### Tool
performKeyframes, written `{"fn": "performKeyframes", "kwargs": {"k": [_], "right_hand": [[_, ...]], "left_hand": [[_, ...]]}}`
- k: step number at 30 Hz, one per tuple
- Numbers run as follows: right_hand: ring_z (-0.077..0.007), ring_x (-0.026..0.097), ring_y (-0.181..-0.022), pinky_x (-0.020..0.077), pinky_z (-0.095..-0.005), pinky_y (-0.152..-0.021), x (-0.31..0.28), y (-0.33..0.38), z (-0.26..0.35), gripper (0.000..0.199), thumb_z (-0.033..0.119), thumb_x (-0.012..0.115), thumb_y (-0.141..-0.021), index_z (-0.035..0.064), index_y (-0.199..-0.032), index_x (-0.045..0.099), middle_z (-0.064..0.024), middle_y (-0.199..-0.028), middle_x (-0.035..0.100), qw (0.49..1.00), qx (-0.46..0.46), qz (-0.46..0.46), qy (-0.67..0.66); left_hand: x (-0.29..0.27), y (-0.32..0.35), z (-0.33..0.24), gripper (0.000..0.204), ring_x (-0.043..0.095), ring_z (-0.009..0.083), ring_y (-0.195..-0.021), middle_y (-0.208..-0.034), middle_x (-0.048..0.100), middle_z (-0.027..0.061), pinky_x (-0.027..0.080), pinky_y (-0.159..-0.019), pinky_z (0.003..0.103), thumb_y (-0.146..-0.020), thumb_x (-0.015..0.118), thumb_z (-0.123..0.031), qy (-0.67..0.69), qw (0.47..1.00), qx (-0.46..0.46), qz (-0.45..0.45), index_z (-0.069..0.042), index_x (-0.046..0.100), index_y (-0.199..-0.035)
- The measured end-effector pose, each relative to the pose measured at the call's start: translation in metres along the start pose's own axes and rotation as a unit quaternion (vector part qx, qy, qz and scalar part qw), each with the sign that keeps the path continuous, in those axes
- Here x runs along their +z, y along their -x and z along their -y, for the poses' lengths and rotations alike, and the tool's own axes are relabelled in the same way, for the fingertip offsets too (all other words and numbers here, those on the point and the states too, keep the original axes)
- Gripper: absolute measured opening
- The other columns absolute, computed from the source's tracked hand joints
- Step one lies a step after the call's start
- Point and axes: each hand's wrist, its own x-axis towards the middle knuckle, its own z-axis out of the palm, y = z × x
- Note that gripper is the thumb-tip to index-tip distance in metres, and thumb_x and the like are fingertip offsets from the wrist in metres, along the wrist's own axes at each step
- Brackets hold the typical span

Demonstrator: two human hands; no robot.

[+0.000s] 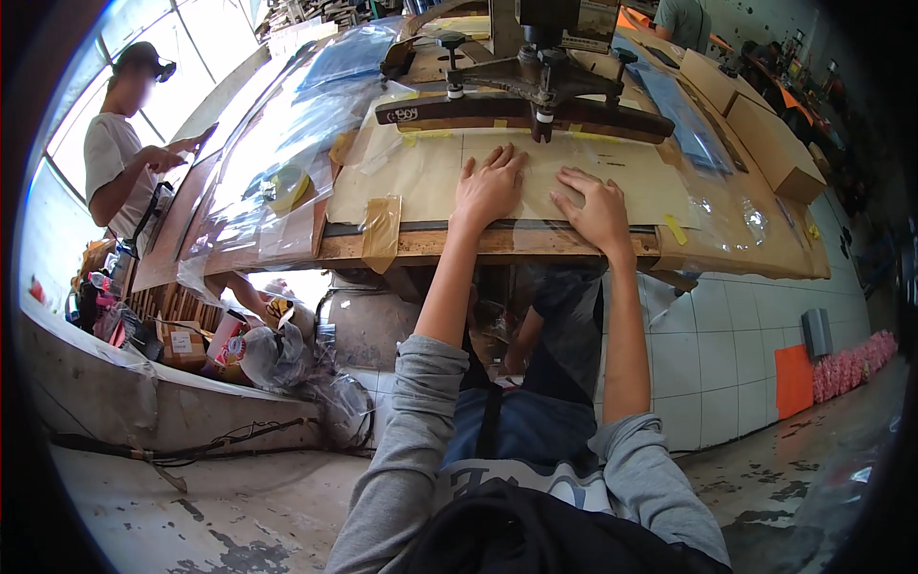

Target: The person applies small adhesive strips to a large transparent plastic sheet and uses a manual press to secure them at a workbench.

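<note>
Clear plastic bag (535, 182) lies flat on the table (421, 244) under both hands (540, 196).

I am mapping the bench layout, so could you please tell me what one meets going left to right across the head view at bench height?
Person in white shirt → tape roll → left hand → right hand → yellow tape strip → cardboard box.

Your left hand (490, 188) and right hand (595, 210) are pressing on a tan cardboard sheet (535, 177) patched with yellow tape (675, 230), under a black metal frame (526, 91). Your sleeves (411, 450) are showing grey. White floor tiles (736, 364) are meeting an orange panel (794, 379) and pink bundles (856, 364).
</note>
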Motion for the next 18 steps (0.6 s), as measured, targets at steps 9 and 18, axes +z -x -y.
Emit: {"fn": "performKeyframes", "kwargs": {"k": [9, 18], "right_hand": [[-0.0233, 0.054, -0.107, 0.032, -0.0461, -0.098, 0.0012, -0.0012, -0.0042, 0.034, 0.031, 0.061, -0.078, 0.0084, -0.103, 0.065, -0.0066, -0.115, 0.059, 1.0, -0.009, -0.009, 0.003], [-0.0227, 0.054, -0.108, 0.03, -0.0474, -0.099, -0.0004, 0.0, -0.0025, 0.035, 0.032, 0.06, -0.078, 0.0078, -0.102, 0.065, -0.0065, -0.115, 0.059, 1.0, 0.0, -0.007, -0.004]], "left_hand": [[0.0001, 0.0001, -0.0003, 0.04, 0.034, 0.0212, -0.128, -0.137, 0.039, 0.0074, 0.024, -0.104, 0.047, -0.087, 0.038, -0.024, 0.013, 1.0, 0.005, -0.025, -0.017, 0.047, -0.126], [0.0028, 0.0001, -0.0013, 0.041, 0.035, 0.0202, -0.127, -0.136, 0.041, 0.0073, 0.024, -0.104, 0.047, -0.086, 0.038, -0.024, 0.014, 0.999, 0.006, -0.034, -0.017, 0.048, -0.125]]}}
